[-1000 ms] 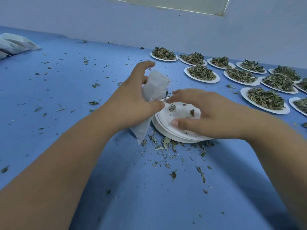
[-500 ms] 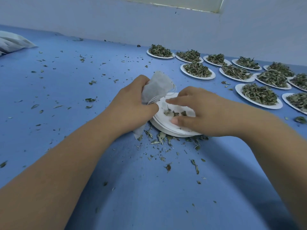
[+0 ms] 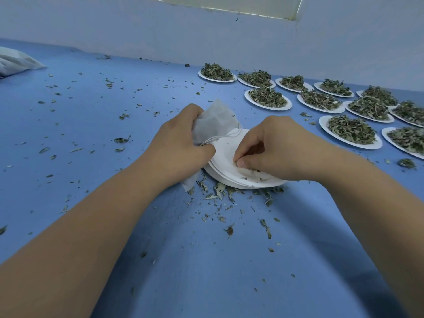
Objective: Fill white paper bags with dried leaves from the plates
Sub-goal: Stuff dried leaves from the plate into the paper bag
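While our left hand (image 3: 181, 145) grips the bag (image 3: 213, 125) beside the near-empty plate stack (image 3: 223, 157) and our right hand (image 3: 275, 150) pinches its last scraps (image 3: 236, 162), many heaped plates (image 3: 324, 122) wait unbagged at right.

Plain white paper bag (image 3: 214, 125), greyish in the folds, thin white string (image 3: 232, 134). Plain white stack of plates (image 3: 226, 161). Heaped dried leaves (image 3: 267, 97) dull olive green with paler and brownish bits. Solid blue table cover (image 3: 206, 271), speckled all over with green crumbs. Pale blue-grey wall (image 3: 137, 24).
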The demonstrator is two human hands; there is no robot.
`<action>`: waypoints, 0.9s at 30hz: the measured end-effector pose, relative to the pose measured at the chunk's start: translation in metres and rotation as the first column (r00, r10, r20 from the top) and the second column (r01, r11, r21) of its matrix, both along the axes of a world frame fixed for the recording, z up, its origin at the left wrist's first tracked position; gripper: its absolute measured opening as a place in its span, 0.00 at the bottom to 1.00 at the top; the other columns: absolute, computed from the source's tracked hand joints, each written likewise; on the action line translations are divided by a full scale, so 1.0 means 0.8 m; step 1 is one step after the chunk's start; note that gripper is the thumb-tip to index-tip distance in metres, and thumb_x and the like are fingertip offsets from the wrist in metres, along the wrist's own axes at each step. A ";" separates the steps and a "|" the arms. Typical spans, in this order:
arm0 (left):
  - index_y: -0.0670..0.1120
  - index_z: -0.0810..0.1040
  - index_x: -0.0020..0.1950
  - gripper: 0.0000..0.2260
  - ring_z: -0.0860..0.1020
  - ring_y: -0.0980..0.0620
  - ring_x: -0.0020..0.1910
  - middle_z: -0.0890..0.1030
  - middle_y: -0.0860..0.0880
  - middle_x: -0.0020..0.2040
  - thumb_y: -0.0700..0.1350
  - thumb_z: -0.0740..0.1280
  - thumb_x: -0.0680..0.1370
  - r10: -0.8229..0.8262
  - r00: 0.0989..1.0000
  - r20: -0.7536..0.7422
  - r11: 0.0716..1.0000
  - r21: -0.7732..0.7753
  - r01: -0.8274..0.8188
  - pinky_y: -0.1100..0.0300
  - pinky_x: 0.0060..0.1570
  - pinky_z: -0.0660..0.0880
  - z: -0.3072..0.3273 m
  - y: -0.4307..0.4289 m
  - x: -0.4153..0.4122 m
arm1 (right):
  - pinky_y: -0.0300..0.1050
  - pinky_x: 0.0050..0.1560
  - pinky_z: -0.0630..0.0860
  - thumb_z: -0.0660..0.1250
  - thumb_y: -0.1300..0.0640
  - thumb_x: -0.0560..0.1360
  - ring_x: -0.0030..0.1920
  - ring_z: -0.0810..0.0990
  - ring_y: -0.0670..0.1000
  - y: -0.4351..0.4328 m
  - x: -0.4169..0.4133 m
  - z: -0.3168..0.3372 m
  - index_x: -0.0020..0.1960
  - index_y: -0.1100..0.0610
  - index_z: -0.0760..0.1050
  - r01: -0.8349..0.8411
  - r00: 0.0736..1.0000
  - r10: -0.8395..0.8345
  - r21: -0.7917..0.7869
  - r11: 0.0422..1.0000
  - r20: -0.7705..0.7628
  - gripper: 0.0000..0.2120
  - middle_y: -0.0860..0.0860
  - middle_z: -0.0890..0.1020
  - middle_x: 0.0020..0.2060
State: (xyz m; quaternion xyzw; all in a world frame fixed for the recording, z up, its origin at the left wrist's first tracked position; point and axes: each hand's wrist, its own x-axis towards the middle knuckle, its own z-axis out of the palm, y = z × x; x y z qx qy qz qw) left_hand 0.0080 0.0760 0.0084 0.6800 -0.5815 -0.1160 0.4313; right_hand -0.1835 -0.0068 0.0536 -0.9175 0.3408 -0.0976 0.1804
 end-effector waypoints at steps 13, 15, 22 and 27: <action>0.55 0.67 0.47 0.15 0.73 0.66 0.37 0.75 0.56 0.41 0.51 0.74 0.72 0.037 0.997 -0.074 0.992 -0.119 -0.046 0.73 0.30 0.68 -0.004 -0.002 0.002 | 0.44 0.49 0.83 0.75 0.66 0.74 0.40 0.86 0.49 0.007 0.042 0.039 0.44 0.54 0.85 -0.021 0.545 -0.165 0.210 0.977 0.822 0.08 0.49 0.87 0.37; 0.54 0.68 0.49 0.16 0.73 0.66 0.37 0.75 0.56 0.41 0.51 0.74 0.71 0.043 0.995 -0.089 0.991 -0.123 -0.054 0.74 0.30 0.67 -0.003 -0.003 0.002 | 0.47 0.51 0.84 0.75 0.67 0.74 0.42 0.87 0.50 0.012 0.050 0.032 0.45 0.56 0.85 -0.027 0.532 -0.179 0.228 0.973 0.827 0.07 0.50 0.88 0.38; 0.57 0.67 0.45 0.17 0.73 0.68 0.34 0.73 0.57 0.37 0.50 0.76 0.71 0.048 0.991 -0.123 0.984 -0.165 -0.068 0.74 0.31 0.67 -0.004 -0.006 0.003 | 0.29 0.42 0.76 0.75 0.66 0.72 0.40 0.85 0.40 0.026 0.045 0.033 0.43 0.54 0.85 0.023 0.779 -0.019 0.002 1.000 0.626 0.07 0.43 0.86 0.37; 0.57 0.66 0.45 0.17 0.72 0.69 0.34 0.72 0.57 0.38 0.48 0.75 0.72 0.025 0.991 -0.129 0.981 -0.189 -0.049 0.76 0.33 0.67 -0.003 -0.006 0.002 | 0.24 0.33 0.67 0.66 0.60 0.79 0.33 0.75 0.28 0.034 0.045 0.054 0.56 0.47 0.81 -0.011 0.946 0.053 -0.134 0.991 0.320 0.11 0.41 0.85 0.43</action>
